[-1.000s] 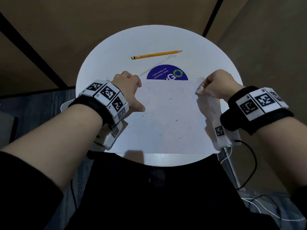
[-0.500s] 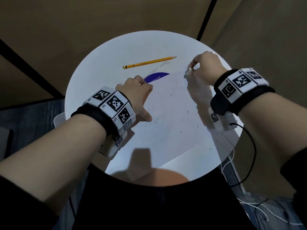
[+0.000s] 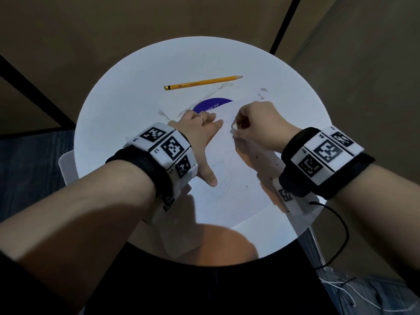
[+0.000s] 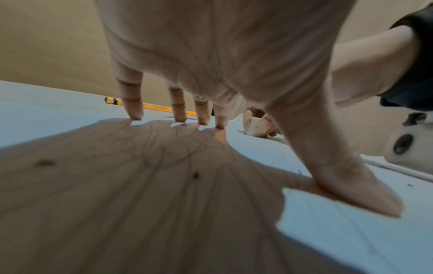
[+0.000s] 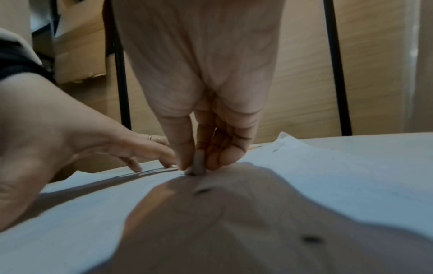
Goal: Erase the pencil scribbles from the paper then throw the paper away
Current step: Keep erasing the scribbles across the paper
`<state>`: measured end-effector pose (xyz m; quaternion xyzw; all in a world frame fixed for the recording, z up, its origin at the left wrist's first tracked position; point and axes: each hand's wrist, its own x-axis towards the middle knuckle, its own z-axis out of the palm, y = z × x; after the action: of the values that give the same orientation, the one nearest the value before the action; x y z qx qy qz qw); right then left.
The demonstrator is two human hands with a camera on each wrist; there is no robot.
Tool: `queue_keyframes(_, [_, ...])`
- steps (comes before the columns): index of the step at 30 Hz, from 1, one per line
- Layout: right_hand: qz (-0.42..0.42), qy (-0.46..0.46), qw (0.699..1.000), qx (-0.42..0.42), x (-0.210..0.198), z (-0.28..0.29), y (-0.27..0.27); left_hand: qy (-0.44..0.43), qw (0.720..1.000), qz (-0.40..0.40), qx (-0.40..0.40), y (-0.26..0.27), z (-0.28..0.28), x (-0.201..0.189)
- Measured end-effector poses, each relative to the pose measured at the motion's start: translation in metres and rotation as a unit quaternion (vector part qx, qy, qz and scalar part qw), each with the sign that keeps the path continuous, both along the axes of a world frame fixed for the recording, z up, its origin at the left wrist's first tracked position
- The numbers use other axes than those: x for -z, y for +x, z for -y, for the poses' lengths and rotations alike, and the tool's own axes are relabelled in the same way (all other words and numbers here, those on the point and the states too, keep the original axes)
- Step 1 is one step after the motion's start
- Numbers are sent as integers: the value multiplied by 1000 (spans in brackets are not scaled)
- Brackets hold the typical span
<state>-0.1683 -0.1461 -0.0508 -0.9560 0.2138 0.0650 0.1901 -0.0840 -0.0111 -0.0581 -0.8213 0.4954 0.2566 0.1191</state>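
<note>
Left hand (image 3: pixel 200 135) spread flat, fingertips pressing white paper sheet (image 3: pixel 229 178) onto round white table (image 3: pixel 127 92); right hand (image 3: pixel 256 123) pinching small white eraser (image 3: pixel 233 130) against the sheet; yellow pencil (image 3: pixel 202 83) lying beyond.

Yellow pencil (image 3: pixel 203 83), white paper (image 3: pixel 229 178) w/ dark specks, purple sticker (image 3: pixel 212 103), b&w checker wristbands (image 3: pixel 166 146).

Dim room; bright overhead glare on table (image 3: pixel 136 92); soft shadows under hands; wrist views blurred, edges warped.
</note>
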Motion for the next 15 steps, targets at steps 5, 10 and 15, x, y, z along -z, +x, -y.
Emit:
queue_keyframes(5, [30,-12,999,14,-7,7,2,14,1000,9,1,-1,3,-2])
queue_keyframes(10, [-6,-4,999,-34,-2,-9,0,12,1000,5,-6,-3,3,-3])
queue_keyframes(15, [-17,-34,999,15,-11,5,11,9,1000,15,-10,-4,2,-2])
